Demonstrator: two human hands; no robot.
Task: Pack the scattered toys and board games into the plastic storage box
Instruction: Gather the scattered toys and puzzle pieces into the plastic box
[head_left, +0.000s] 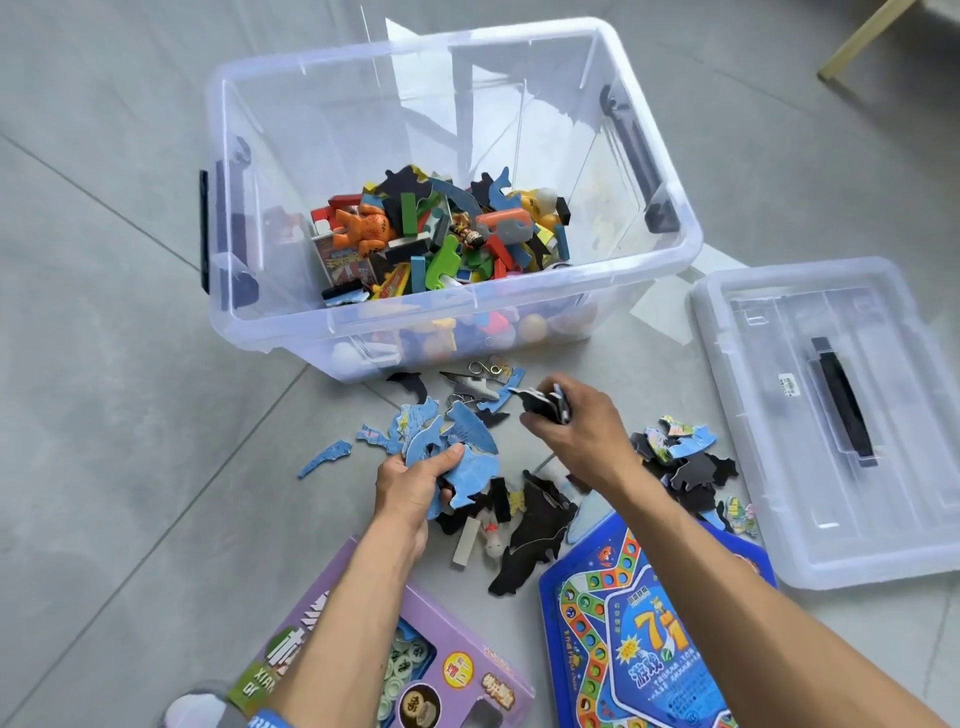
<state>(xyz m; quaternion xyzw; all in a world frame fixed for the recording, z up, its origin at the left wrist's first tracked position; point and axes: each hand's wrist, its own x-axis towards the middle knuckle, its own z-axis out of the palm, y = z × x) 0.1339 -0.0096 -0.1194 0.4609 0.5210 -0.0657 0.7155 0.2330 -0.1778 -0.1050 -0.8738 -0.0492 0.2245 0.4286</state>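
Observation:
A clear plastic storage box (519, 312) stands open on the floor, its bottom covered with colourful toys (441, 234). In front of it lie scattered blue and black puzzle pieces (540, 525). My left hand (410, 488) grips a stack of blue puzzle pieces (447, 441). My right hand (576, 415) holds a bunch of black-backed puzzle pieces (545, 402) just above the floor. A purple chess game box (452, 670) and a blue board game box (639, 639) lie near me.
The box's clear lid (831, 415) with a black handle lies on the floor to the right. More puzzle pieces (680, 447) sit between the lid and my right hand. A wooden furniture leg (862, 41) shows at the top right. My foot (197, 706) is at the bottom left.

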